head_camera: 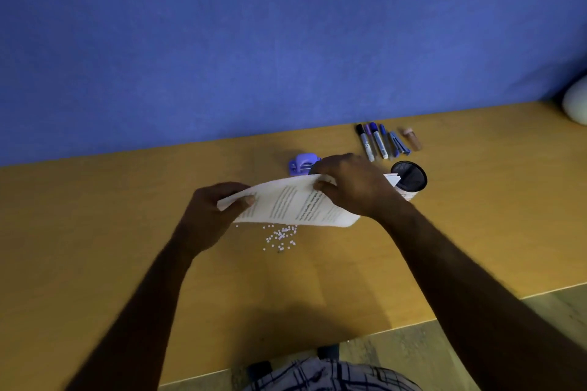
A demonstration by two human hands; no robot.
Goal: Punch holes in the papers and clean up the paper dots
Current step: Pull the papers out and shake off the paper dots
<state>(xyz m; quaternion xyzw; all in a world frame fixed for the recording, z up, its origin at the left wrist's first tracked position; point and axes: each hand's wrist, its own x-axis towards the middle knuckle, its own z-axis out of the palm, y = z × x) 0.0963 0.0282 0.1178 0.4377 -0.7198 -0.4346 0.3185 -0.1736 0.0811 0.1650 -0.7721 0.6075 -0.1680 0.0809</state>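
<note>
Papers (292, 203) sit pinched by fingers (245, 200) of left hand (211, 209) and right hand (352, 187), above paper dots (281, 236).

The papers (292, 203) are held above the middle of the bench (95, 232), with the left hand (216, 209) at their left end and the right hand (352, 187) on their far edge. The paper dots (281, 236) lie scattered on the bench just in front of the papers and partly under them. The hole punch (301, 163) stands behind the papers, just left of the right hand. A pot (411, 178) stands right of that hand, and markers (378, 141) lie in a row behind it, near the wall (286, 41).
</note>
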